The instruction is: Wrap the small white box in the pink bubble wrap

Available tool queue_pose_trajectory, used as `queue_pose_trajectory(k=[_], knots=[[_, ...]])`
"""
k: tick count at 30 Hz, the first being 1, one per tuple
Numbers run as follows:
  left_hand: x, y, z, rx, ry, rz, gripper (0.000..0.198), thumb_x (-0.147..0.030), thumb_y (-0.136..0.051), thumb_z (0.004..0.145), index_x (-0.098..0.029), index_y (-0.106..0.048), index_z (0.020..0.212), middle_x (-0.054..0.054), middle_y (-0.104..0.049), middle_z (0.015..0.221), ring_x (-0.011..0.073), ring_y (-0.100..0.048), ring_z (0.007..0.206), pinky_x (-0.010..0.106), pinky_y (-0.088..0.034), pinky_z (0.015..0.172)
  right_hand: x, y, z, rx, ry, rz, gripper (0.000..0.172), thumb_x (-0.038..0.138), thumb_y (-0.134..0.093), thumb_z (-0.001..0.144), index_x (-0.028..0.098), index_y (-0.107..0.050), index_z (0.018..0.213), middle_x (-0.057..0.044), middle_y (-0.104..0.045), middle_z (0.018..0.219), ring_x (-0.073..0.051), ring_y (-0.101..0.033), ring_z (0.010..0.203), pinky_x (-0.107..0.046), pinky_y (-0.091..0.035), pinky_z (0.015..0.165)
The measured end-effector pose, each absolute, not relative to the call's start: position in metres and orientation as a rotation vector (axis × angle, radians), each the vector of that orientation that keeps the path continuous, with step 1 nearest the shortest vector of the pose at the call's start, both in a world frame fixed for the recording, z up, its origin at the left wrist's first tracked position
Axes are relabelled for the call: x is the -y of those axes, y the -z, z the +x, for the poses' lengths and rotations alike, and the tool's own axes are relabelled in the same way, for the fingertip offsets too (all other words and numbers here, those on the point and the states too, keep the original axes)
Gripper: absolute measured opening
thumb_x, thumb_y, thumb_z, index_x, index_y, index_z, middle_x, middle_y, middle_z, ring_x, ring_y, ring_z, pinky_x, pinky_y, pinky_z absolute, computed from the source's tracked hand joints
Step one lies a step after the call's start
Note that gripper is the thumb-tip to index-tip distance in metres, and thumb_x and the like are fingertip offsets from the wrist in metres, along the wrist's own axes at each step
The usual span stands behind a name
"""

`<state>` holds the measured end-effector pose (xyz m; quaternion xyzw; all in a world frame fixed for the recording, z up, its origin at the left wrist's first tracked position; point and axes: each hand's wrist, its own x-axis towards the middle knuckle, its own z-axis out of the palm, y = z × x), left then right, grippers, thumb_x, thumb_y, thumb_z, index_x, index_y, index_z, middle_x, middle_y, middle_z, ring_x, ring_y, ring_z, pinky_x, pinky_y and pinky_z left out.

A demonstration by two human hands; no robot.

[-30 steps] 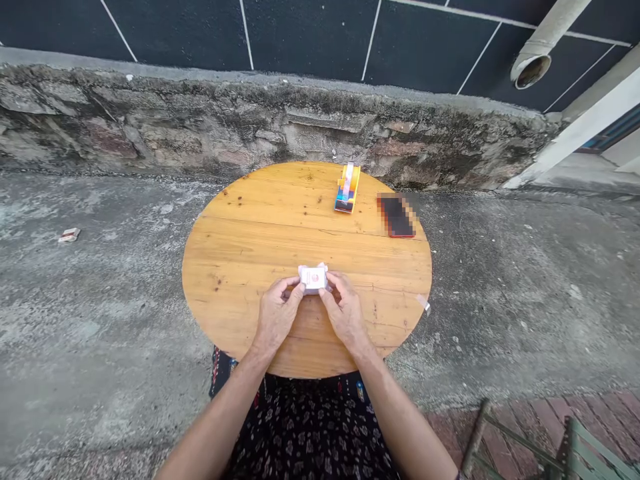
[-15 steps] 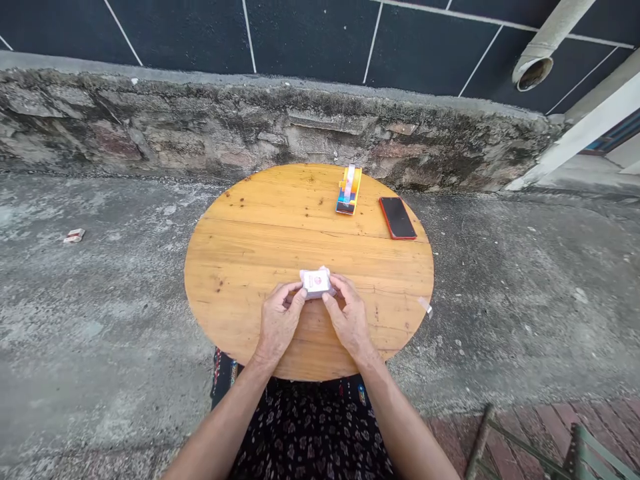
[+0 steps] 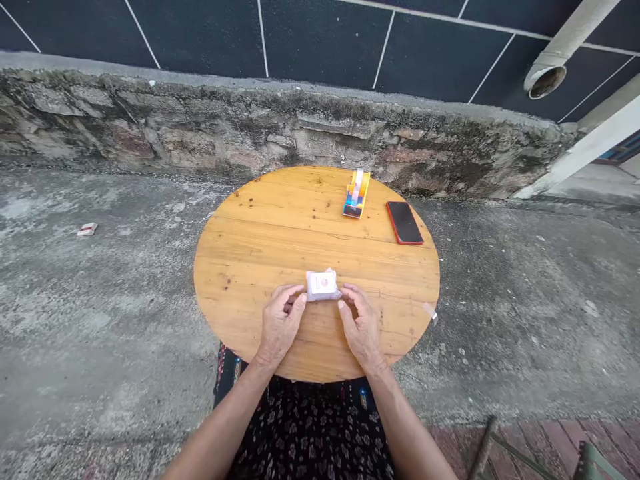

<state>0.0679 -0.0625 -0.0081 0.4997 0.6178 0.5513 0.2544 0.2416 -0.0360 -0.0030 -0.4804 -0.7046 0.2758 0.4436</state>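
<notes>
A small package in pale pinkish wrapping (image 3: 323,285), with a white printed label on top, lies on the round wooden table (image 3: 250,247) between my hands. My left hand (image 3: 283,320) is just off its left end, thumb and fingers apart and holding nothing. On the other side my right hand (image 3: 361,325) rests close to the right end, its thumb and fingers also apart. The right fingertips are very near the wrapping; I cannot tell whether they touch it.
Toward the back of the table stands a yellow and blue tape dispenser (image 3: 357,193). Right of it lies a phone with a red edge (image 3: 405,223). A strip of clear tape (image 3: 431,313) hangs at the right rim. Behind runs a stone wall base (image 3: 280,137).
Both hands have let go of the package and drawn slightly apart, the right one more to the right. The package stays on the table; the whole view has shifted a little.
</notes>
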Motion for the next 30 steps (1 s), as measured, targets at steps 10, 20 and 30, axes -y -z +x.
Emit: queue_pose_trajectory(k=[10, 20, 30], knots=[[0.061, 0.004, 0.071, -1.661, -1.49, 1.487, 0.022, -0.026, -0.059, 0.087, -0.018, -0.066, 0.106, 0.006, -0.065, 0.101, 0.012, -0.06, 0.076, 0.022, -0.051, 0.063, 0.034, 0.003, 0.241, 1.806, -0.702, -1.12, 0.022, 0.023, -0.054, 0.091, 0.022, -0.064, 0.11, -0.01, -0.059, 0.124, -0.022, -0.055, 0.119, -0.042, -0.042, 0.105], [0.062, 0.007, 0.07, -1.648, -1.468, 1.521, 0.021, -0.025, -0.059, 0.087, -0.019, -0.066, 0.105, 0.004, -0.064, 0.094, 0.0122, -0.06, 0.075, 0.023, -0.05, 0.065, 0.036, 0.001, 0.241, 1.767, -0.64, -1.156, 0.026, 0.024, -0.052, 0.092, 0.021, -0.061, 0.116, -0.011, -0.057, 0.127, -0.022, -0.052, 0.121, -0.043, -0.044, 0.105], [0.061, 0.007, 0.07, -1.661, -1.428, 1.545, 0.017, -0.024, -0.059, 0.087, -0.019, -0.066, 0.102, 0.003, -0.064, 0.091, 0.0136, -0.06, 0.077, 0.026, -0.05, 0.069, 0.019, -0.021, 0.228, 2.134, -0.261, -1.195, 0.037, 0.027, -0.045, 0.096, 0.021, -0.056, 0.131, -0.014, -0.045, 0.141, -0.027, -0.047, 0.125, -0.048, -0.04, 0.103]])
